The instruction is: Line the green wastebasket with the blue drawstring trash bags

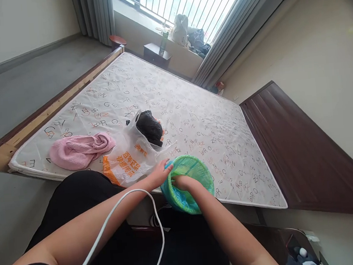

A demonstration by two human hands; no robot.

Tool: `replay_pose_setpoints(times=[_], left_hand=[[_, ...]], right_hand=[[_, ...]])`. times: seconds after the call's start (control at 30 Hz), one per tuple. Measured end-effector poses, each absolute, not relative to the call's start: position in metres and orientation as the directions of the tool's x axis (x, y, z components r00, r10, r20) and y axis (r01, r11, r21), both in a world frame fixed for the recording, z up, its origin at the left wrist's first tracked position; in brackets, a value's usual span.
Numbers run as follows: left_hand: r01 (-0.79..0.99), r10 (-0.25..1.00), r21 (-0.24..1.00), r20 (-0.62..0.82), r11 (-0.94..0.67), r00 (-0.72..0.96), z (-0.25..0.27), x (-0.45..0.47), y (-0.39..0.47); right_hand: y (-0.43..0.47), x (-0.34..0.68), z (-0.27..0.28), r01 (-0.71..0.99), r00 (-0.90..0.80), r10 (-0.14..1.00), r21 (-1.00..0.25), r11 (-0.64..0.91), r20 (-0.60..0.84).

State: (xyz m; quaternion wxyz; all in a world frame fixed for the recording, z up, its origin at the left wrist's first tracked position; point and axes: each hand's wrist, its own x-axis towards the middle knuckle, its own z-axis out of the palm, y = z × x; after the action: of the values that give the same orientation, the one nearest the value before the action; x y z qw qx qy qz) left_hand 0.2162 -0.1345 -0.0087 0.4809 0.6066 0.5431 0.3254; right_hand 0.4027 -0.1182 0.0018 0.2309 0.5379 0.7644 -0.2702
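filling most of the frame from left of centre to lower right, a bare mattress (pixel 173 95) printed with scattered letters lies on a wooden bed frame (pixel 47 110), whose dark headboard (pixel 304 150) runs along the right side. across the top centre a barred window (pixel 193 3) stands between grey curtains (pixel 94 12), with bags heaped on the sill (pixel 186 32) below it.

on the mattress at left of centre lies a crumpled pink towel (pixel 79 150). just right of it sits a white plastic bag with orange print (pixel 129 159), and behind that, touching it, a black bag (pixel 149 127) partly wrapped in clear plastic.

at lower centre, on the near edge of the mattress, sits a small green mesh basket (pixel 195 168) lined with a blue-green plastic bag (pixel 179 200) folded over its rim (the liner hangs down the near side). the left hand (pixel 160 173) rests against the basket's left rim, fingers curled around the edge and clamped on the liner there. the right hand (pixel 182 182) reaches over the near rim, fingers dipping inside; whether they are closed on anything cannot be told.

a white cable (pixel 121 207) loops across the left forearm in the lower middle of the frame.
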Motion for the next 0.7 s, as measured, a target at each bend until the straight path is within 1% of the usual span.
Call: replay_pose_setpoints(times=[0.03, 0.1, 0.13, 0.17, 0.2, 0.23, 0.27, 0.3, 0.33, 0.37, 0.4, 0.47, 0.53, 0.6, 0.67, 0.7], left_hand=[[0.399, 0.986, 0.917, -0.082, 0.017, 0.146, -0.007, 0.210, -0.129], [0.550, 0.998, 0.834, 0.021, -0.052, 0.063, -0.006, 0.194, -0.120], [0.628, 0.998, 0.776, 0.052, -0.064, 0.037, -0.007, 0.184, -0.117], [0.695, 0.999, 0.717, 0.052, -0.048, 0.016, -0.009, 0.174, -0.114], [0.747, 1.000, 0.665, 0.018, -0.006, -0.007, -0.012, 0.164, -0.111], [0.785, 0.998, 0.617, -0.044, 0.056, -0.036, -0.016, 0.154, -0.110], [0.811, 0.991, 0.572, -0.118, 0.122, -0.066, -0.021, 0.144, -0.108], [0.830, 0.978, 0.528, -0.191, 0.178, -0.088, -0.027, 0.133, -0.107], [0.845, 0.962, 0.485, -0.250, 0.223, -0.110, -0.032, 0.123, -0.107], [0.857, 0.950, 0.449, -0.286, 0.252, -0.129, -0.038, 0.113, -0.107], [0.866, 0.936, 0.415, -0.317, 0.280, -0.151, -0.042, 0.103, -0.108], [0.874, 0.913, 0.355, -0.354, 0.333, -0.204, -0.048, 0.083, -0.108], [0.879, 0.894, 0.305, -0.379, 0.366, -0.240, -0.045, 0.068, -0.105], [0.881, 0.887, 0.295, -0.393, 0.371, -0.242, -0.034, 0.060, -0.098], [0.869, 0.892, 0.337, -0.394, 0.363, -0.220, -0.016, 0.063, -0.087], [0.859, 0.911, 0.378, -0.355, 0.345, -0.210, -0.006, 0.070, -0.081]], right_hand=[[-0.121, 0.410, 0.018, 0.942, -0.332, 0.707, -0.185, 0.279, -0.624], [-0.136, 0.430, 0.044, 0.932, -0.362, 0.767, -0.234, 0.278, -0.530], [-0.149, 0.441, 0.053, 0.928, -0.361, 0.812, -0.261, 0.265, -0.458], [-0.163, 0.453, 0.058, 0.925, -0.336, 0.872, -0.297, 0.236, -0.356], [-0.178, 0.466, 0.059, 0.927, -0.275, 0.931, -0.324, 0.190, -0.241], [-0.193, 0.478, 0.055, 0.931, -0.177, 0.977, -0.343, 0.128, -0.115], [-0.207, 0.490, 0.048, 0.928, -0.054, 0.999, -0.369, 0.053, 0.006], [-0.219, 0.501, 0.039, 0.910, 0.076, 0.992, -0.413, -0.028, 0.101], [-0.228, 0.510, 0.028, 0.872, 0.193, 0.970, -0.479, -0.102, 0.145], [-0.235, 0.517, 0.018, 0.811, 0.298, 0.944, -0.559, -0.174, 0.139], [-0.239, 0.523, 0.008, 0.732, 0.379, 0.921, -0.639, -0.235, 0.095], [-0.240, 0.529, -0.006, 0.569, 0.451, 0.892, -0.761, -0.312, -0.029], [-0.236, 0.530, -0.014, 0.482, 0.444, 0.890, -0.810, -0.333, -0.102], [-0.230, 0.527, -0.018, 0.485, 0.385, 0.915, -0.817, -0.312, -0.121], [-0.224, 0.523, -0.021, 0.475, 0.307, 0.941, -0.833, -0.283, -0.144], [-0.222, 0.520, -0.022, 0.434, 0.278, 0.947, -0.858, -0.273, -0.161]])
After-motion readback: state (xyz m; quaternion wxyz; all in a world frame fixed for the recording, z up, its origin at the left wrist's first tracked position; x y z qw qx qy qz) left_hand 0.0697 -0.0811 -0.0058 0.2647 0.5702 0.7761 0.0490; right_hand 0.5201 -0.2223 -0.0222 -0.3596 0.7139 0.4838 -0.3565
